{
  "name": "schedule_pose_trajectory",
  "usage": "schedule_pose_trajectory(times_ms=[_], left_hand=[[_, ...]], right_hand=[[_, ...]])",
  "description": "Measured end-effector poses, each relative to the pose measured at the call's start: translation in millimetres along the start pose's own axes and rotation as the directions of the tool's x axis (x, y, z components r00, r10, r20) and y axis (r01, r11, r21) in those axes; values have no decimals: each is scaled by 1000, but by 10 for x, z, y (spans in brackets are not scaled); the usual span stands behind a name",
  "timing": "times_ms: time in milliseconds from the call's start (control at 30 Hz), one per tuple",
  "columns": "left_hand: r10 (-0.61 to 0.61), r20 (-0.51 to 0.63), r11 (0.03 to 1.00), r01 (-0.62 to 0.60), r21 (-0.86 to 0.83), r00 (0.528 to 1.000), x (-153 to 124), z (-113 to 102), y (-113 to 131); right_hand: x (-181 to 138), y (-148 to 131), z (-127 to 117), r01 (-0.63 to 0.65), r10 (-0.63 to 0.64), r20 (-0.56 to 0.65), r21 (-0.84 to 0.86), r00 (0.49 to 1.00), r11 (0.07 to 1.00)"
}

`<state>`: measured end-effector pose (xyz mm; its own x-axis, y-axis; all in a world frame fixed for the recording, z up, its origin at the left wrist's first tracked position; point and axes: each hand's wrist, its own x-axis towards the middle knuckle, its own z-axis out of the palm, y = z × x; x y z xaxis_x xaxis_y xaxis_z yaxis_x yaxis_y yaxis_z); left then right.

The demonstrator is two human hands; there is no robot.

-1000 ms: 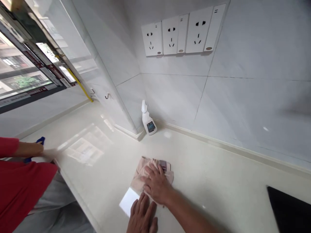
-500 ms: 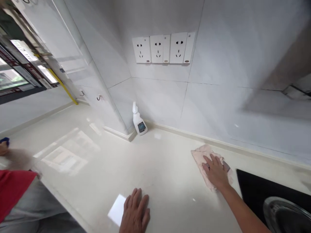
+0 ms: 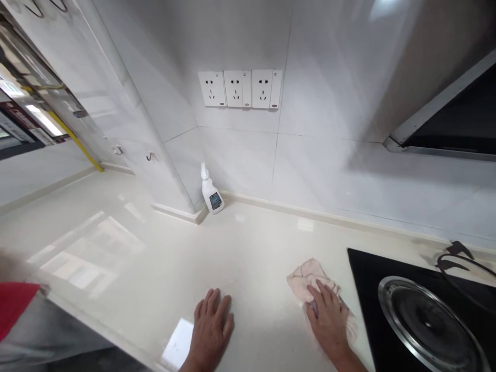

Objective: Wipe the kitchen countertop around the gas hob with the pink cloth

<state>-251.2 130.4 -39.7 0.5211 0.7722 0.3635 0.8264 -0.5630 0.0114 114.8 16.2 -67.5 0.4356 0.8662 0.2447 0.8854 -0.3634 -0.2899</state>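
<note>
Far left, a red sleeve belonging to someone else gets cut off by the frame edge, above grey trousers, and the rest of that person is out of shot. A cream stone table runs across the view, shiny with reflections. Back in the corner, a white spray bottle stands upright, below a row of three wall sockets. My left hand lies flat on the table, fingers spread, holding nothing. Right of it, my right hand presses a pink cloth down with open fingers, hiding much of it; a dark bit underneath is hard to make out. The cloth sits just beside a black cooktop with a steel ring, and a range hood is cut off top right.
</note>
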Motion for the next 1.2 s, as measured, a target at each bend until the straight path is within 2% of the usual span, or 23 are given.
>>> schedule_pose_trajectory(times_ms=[100,200,267,367,400,433,467,533,633,733,800,900,967,1033,1100,1200], left_hand=[[2,-28,1000,-2,-8,1000,-10,33,-20],[10,-42,1000,-10,-2,999,-19,80,-54],[17,-44,1000,-17,5,999,-19,106,-73],[20,-40,1000,-19,14,999,-15,129,-86],[19,-41,1000,-18,15,999,-13,134,-88],[18,-43,1000,-17,14,999,-12,138,-89],[17,-46,1000,-17,10,999,-12,143,-91],[17,-54,1000,-17,-1,998,-14,158,-95],[12,-54,1000,-13,-18,998,-16,183,-104],[-2,-38,1000,1,-26,999,-12,195,-106],[-8,-27,1000,7,-21,1000,-7,192,-103],[-8,-3,1000,8,4,1000,-2,177,-97],[-9,7,1000,8,19,1000,-2,165,-91],[-11,10,1000,10,22,1000,-1,149,-84],[-13,16,1000,13,16,1000,3,127,-73],[-16,24,1000,16,-4,1000,13,89,-53]], right_hand=[[-160,-159,-21,55,-54,-10,198,998,979],[-212,-352,-136,12,-33,34,480,999,877],[-175,-458,-281,-138,56,142,681,988,720],[-39,-437,-531,-434,167,401,826,901,360],[16,-357,-602,-483,199,441,827,875,287],[70,-236,-662,-497,243,441,825,864,270],[120,-78,-709,-489,298,406,818,864,302],[198,311,-781,-460,412,281,771,867,441],[225,884,-870,-444,542,78,676,837,588],[154,1150,-901,-391,533,-83,587,842,709],[87,1096,-832,-327,449,-103,544,888,772],[11,801,-593,-239,296,-43,487,954,840],[9,600,-413,-173,181,9,351,983,920],[83,486,-283,-109,100,70,143,993,984],[254,472,-215,-93,92,115,-4,989,996],[646,515,-169,-139,146,149,-58,978,989]])
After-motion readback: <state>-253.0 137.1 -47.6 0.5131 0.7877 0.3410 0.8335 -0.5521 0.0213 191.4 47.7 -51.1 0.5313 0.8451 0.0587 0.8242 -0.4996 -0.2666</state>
